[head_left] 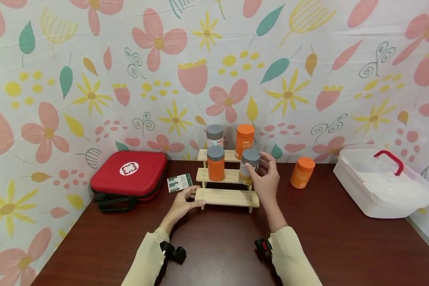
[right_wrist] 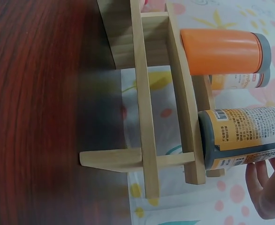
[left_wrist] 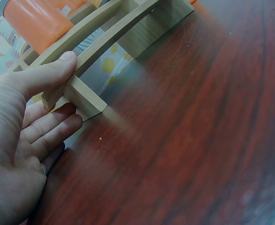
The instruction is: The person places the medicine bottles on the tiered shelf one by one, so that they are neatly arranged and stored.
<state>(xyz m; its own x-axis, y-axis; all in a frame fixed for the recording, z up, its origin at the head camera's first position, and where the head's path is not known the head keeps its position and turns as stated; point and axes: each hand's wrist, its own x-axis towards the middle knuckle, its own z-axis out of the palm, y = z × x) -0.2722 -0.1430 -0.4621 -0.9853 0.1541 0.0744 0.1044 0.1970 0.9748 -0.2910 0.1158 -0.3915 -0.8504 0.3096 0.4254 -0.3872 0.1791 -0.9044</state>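
Observation:
A three-step wooden stand [head_left: 228, 196] rests on the table. My left hand [head_left: 180, 205] grips the left end of its lowest step, thumb on top and fingers beneath, as the left wrist view shows. With my right hand [head_left: 267, 183] I hold a grey-lidded supplement jar [right_wrist: 248, 133] with a yellow and white label, its base at the right end of the middle step. Left of it on that step stands an orange jar with a grey lid [head_left: 216, 169]. The top step bears a grey-lidded jar with a white label [head_left: 214, 137] and an all-orange jar [head_left: 244, 141].
Another orange jar [head_left: 302, 173] stands on the table right of the stand. At the far right is a clear plastic box [head_left: 382, 186] with a red handle. To the left lie a red first-aid case [head_left: 128, 172] and a green and white blister pack [head_left: 179, 182]. Patterned cloth hangs behind.

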